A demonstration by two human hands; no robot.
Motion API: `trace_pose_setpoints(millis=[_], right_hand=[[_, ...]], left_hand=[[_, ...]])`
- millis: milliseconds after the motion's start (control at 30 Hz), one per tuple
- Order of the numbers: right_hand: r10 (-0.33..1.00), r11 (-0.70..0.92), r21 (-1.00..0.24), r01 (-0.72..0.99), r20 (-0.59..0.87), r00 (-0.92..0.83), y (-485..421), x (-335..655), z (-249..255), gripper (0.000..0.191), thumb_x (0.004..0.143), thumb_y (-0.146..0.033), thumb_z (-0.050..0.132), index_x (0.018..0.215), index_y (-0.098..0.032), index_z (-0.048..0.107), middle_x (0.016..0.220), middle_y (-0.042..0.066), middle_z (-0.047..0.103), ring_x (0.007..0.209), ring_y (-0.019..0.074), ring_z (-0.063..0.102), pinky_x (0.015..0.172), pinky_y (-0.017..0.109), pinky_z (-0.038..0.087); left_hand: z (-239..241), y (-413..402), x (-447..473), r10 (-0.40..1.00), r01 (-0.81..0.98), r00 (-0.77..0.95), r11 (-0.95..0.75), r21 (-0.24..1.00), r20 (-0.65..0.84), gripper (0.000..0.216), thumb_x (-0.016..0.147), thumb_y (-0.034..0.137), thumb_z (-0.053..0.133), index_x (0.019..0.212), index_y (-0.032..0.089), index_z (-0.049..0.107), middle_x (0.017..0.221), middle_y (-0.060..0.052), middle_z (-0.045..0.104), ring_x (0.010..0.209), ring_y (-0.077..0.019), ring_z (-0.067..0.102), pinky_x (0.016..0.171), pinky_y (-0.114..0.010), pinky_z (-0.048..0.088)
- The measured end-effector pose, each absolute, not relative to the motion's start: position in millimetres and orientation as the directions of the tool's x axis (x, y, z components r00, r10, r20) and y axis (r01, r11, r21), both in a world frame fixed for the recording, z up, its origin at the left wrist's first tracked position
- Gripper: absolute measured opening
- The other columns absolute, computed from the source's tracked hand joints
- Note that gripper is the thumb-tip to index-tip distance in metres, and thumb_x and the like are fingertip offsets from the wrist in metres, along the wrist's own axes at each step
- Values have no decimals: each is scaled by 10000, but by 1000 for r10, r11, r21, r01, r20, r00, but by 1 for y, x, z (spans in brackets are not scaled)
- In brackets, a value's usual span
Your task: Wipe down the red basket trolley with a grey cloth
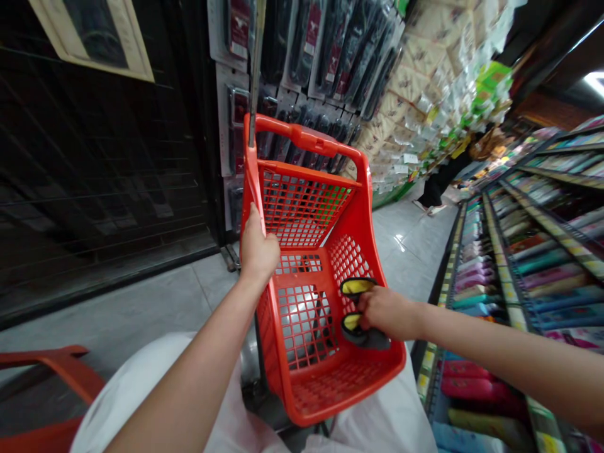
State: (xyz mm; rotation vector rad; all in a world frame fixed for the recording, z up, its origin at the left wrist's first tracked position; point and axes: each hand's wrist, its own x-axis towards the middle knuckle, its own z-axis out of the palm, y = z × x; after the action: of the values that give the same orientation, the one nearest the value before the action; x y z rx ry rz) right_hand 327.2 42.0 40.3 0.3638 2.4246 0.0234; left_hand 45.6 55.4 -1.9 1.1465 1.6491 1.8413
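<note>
A red plastic rolling shopping basket (302,248) stands between my knees, with slotted walls and a raised handle at its far end. My left hand (258,250) is closed around its left rim. Inside the basket, by the right wall, my right hand (377,308) pinches a pair of dark grey slippers (365,336) with yellow insides. Their openings face left, and my fingers cover part of them. A thin metal rod (256,69) rises from the basket's far left corner.
Packaged goods (325,47) hang on the wall behind the basket. Shelves of folded, colourful textiles (542,258) line the right side. A person in dark trousers (438,182) stands down the aisle. An orange-red frame (61,365) lies at lower left, on the grey tiled floor (141,302).
</note>
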Motion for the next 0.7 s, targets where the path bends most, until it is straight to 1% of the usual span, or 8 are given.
trace_pose_setpoints(millis=[100, 167, 300, 400, 500, 567, 633, 700], right_hand=[[376, 926, 228, 301, -489, -787, 98, 320, 65, 182, 857, -195, 567, 894, -223, 743, 925, 86, 688, 1021, 235, 584, 980, 394, 381], [477, 865, 352, 357, -358, -803, 145, 307, 82, 215, 878, -164, 542, 917, -227, 743, 985, 80, 679, 1081, 250, 554, 1080, 480, 275], [629, 705, 513, 489, -134, -766, 198, 285, 96, 295, 920, -133, 463, 1094, -150, 701, 1184, 146, 627, 1245, 299, 447, 1099, 536, 222], [609, 748, 504, 431, -265, -748, 172, 283, 73, 255, 897, -134, 510, 1049, -126, 714, 1085, 168, 666, 1173, 321, 519, 1018, 527, 333], [475, 870, 385, 309, -482, -736, 111, 295, 32, 120, 785, -202, 679, 886, -205, 745, 890, 82, 709, 941, 264, 631, 848, 405, 462], [355, 933, 282, 225, -600, -717, 79, 303, 11, 116, 800, -200, 659, 875, -227, 744, 911, 74, 717, 946, 247, 635, 819, 377, 470], [341, 939, 263, 221, -637, -692, 70, 306, 4, 154, 839, -173, 597, 883, -209, 740, 937, 88, 719, 969, 243, 630, 833, 380, 464], [420, 906, 323, 274, -605, -676, 86, 300, 9, 184, 860, -158, 560, 907, -191, 736, 962, 96, 719, 1000, 245, 614, 896, 395, 442]], left_hand=[[-2, 54, 44, 759, 210, -577, -220, 952, 303, 843, 677, -11, 525, 1471, 227, 374, 1470, -24, 481, 1428, -209, 323, 1222, -375, 166], [-2, 53, 44, 759, 209, -581, -211, 955, 295, 845, 677, -2, 539, 1475, 219, 369, 1490, -38, 455, 1430, -223, 318, 1219, -381, 170], [-1, 52, 45, 757, 230, -587, -183, 956, 286, 821, 682, -12, 518, 1463, 209, 389, 1497, -37, 446, 1426, -221, 325, 1214, -374, 191], [-1, 54, 45, 749, 242, -586, -203, 949, 310, 818, 682, -29, 497, 1455, 222, 399, 1487, -19, 459, 1426, -202, 326, 1215, -361, 187], [-2, 55, 46, 747, 238, -586, -213, 948, 315, 829, 679, -35, 492, 1460, 224, 389, 1489, -18, 457, 1428, -197, 322, 1216, -365, 184], [-3, 55, 46, 750, 228, -585, -212, 950, 307, 836, 676, -36, 492, 1464, 224, 383, 1493, -18, 452, 1426, -195, 324, 1214, -363, 188], [-3, 55, 45, 758, 220, -581, -205, 954, 296, 837, 674, -36, 491, 1465, 213, 380, 1496, -26, 449, 1419, -196, 339, 1211, -360, 197], [-3, 54, 45, 765, 219, -575, -198, 955, 290, 835, 673, -36, 487, 1466, 199, 378, 1494, -37, 451, 1408, -198, 359, 1207, -360, 209]])
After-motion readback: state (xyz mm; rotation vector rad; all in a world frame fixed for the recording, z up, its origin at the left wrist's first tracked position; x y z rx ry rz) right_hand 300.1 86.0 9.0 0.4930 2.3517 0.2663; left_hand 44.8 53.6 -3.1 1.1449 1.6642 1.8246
